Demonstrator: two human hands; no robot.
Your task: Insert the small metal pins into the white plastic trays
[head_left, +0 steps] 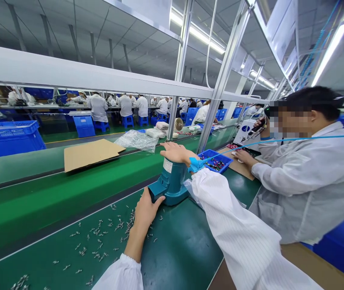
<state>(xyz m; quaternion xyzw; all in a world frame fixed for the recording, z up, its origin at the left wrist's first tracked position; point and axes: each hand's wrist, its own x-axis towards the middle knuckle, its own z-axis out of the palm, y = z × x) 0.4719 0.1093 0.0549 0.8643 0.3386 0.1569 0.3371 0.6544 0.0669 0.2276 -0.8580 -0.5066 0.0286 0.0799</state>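
White sleeves frame the view. Left hand point(144, 211), fingers pressed together, touches the base of a teal press point(169, 183) on the green desk point(175, 249); right hand point(176, 152) lies flat, fingers spread, on its top. It looks heavy, rigid and stable, best gripped at base and head. Small metal parts point(99, 237) lie scattered left of it; a blue tray point(216, 161) sits beyond, by a co-worker point(307, 177).

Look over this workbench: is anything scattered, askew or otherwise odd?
Small metal parts lie strewn loose over the green mat beside the left hand, not in a tray. A cardboard sheet sits askew on the conveyor belt.
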